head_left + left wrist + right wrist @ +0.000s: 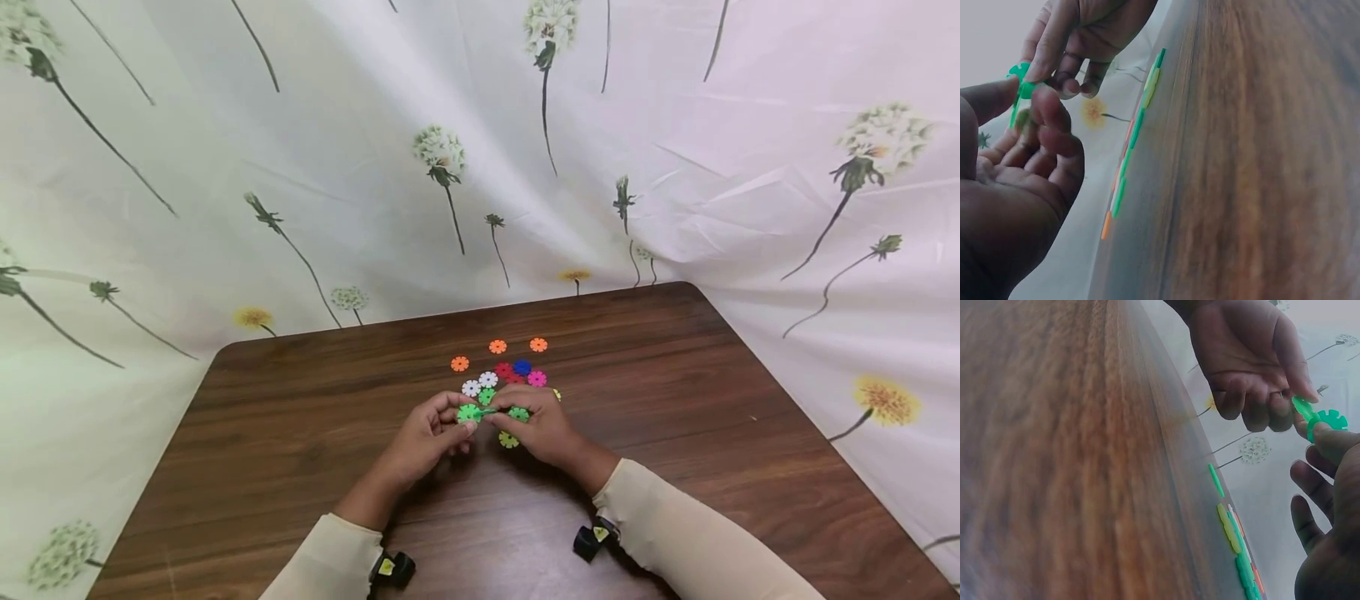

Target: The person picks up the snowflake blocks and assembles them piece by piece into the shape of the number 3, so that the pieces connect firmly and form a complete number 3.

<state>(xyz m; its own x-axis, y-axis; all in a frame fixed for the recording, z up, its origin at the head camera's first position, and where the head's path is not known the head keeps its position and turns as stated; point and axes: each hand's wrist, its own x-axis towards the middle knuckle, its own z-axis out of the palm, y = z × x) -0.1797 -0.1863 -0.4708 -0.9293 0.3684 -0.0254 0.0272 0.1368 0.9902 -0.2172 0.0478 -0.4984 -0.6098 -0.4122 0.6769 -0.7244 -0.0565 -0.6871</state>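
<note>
Just above the table, both hands meet over two green notched plastic discs. My left hand (431, 433) pinches one disc (468, 413) between thumb and fingers, its flat face toward the head camera. The other disc (1332, 419) is pinched by my right hand (546, 427) and stands crosswise to the first, edge-on in the head view. In the right wrist view the two discs meet at their rims; how deep their slots engage, I cannot tell. Beneath the right hand, a loose green disc (518, 413) and a yellow-green disc (509, 440) lie on the table.
Beyond the hands, more discs lie flat on the brown wooden table (300, 433): white (471, 388), red (503, 370), blue (522, 367), pink (537, 378) and orange (498, 346). A flower-printed cloth (360, 167) hangs behind the table's far edge.
</note>
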